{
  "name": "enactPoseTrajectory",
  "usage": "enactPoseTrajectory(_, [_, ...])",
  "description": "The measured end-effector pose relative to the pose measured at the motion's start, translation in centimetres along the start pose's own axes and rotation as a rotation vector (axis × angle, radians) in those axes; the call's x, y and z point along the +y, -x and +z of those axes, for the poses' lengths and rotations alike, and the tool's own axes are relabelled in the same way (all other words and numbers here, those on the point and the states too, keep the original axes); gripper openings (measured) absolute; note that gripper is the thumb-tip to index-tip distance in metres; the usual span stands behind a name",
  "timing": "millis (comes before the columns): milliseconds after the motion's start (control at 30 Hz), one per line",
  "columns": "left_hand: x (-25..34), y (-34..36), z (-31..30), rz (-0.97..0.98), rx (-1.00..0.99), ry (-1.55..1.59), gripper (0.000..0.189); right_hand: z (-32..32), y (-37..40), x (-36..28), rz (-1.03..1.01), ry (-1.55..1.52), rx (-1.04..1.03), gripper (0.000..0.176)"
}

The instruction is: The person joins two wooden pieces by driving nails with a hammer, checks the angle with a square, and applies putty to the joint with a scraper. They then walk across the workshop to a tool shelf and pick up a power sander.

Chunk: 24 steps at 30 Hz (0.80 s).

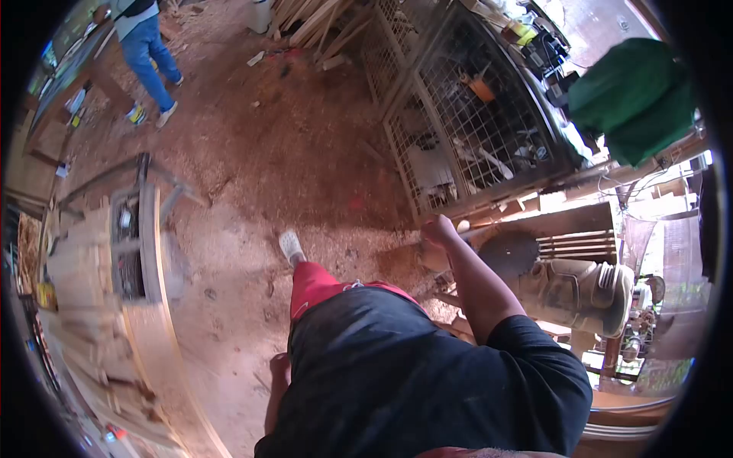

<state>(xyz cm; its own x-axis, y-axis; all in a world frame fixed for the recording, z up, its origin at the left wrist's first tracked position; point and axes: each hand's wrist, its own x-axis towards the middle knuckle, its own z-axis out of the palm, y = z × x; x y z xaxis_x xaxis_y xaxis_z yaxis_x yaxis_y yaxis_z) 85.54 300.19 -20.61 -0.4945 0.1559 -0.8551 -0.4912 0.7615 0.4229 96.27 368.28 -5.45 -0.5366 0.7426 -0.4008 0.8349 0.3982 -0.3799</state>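
My right hand [439, 230] is held out in front of me with its fingers curled closed. It is near the lower corner of a wire-mesh cabinet [403, 164] and the end of a dusty wooden bench [565, 221]; whether anything is inside the fist is hidden. My left hand [280, 368] hangs low beside my body, mostly turned from view, so its fingers do not show clearly. A dark round disc [510, 253] and a dusty tan boot-shaped object [584, 294] lie along the bench to my right.
On the left stands a wooden workbench [172, 343] with boards. Another person [145, 49] in jeans is at the far left by a table. Lumber [313, 23] is piled at the back. A green cloth [634, 99] hangs at upper right. Sawdust covers the floor [259, 145].
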Motion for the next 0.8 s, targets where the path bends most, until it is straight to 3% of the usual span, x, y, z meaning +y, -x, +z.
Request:
enactPoseTrajectory(133, [12.2, -12.0, -1.5, 0.208, -0.081, -0.273, 0.036, -0.2, -6.8, -7.1, 0.106, -0.103, -0.019, 0.02])
enactPoseTrajectory(267, [29.4, -26.1, -9.2, 0.359, -0.117, -0.388, 0.034, 2.6, -10.4, -9.9, 0.139, 0.038, -0.134, 0.029])
enactPoseTrajectory(300, [34.3, -29.8, -12.0, 0.408, -0.081, -0.413, 0.034, 2.0, -11.5, -10.9, 0.133, 0.042, -0.17, 0.031])
enactPoseTrajectory(333, [39.2, -33.0, -15.2, 0.712, 0.184, -0.903, 0.033, 0.4, -12.8, -11.9, 0.207, -0.079, -0.245, 0.033])
enactPoseTrajectory(367, [42.8, -36.8, -18.5, 0.443, 0.165, -0.342, 0.031, -1.5, -14.4, -13.3, 0.298, -0.086, -0.172, 0.035])
enactPoseTrajectory(400, [48.8, -36.0, -21.3, 0.434, 0.263, -0.103, 0.024, -3.3, -16.7, -14.3, 0.393, -0.096, -0.1, 0.038])
enactPoseTrajectory(433, [53.4, -38.4, -24.3, 0.607, 0.166, 0.131, 0.009, -4.8, -19.9, -13.3, 0.392, -0.063, -0.033, 0.042])
enactPoseTrajectory(500, [62.8, -36.9, -29.0, 0.507, 0.067, 0.232, 0.016, -8.9, -24.8, -13.4, 0.377, -0.029, 0.183, 0.052])
enactPoseTrajectory(567, [69.3, -37.4, -30.7, 0.578, 0.196, 0.139, 0.015, -16.3, -28.3, -17.6, 0.392, -0.086, 0.379, 0.058])
enactPoseTrajectory(667, [73.6, -38.5, -29.6, 0.525, 0.234, 0.246, 0.009, -23.4, -35.6, -17.3, 0.199, -0.046, 0.649, 0.064])
enactPoseTrajectory(733, [73.3, -40.6, -26.9, 0.405, 0.08, 0.393, 0.01, -27.2, -40.3, -16.9, 0.246, -0.151, 0.721, 0.067])
enactPoseTrajectory(800, [69.3, -47.0, -26.0, 0.021, -0.471, 0.72, 0.01, -30.5, -43.5, -18.0, 0.334, -0.154, 0.76, 0.07])
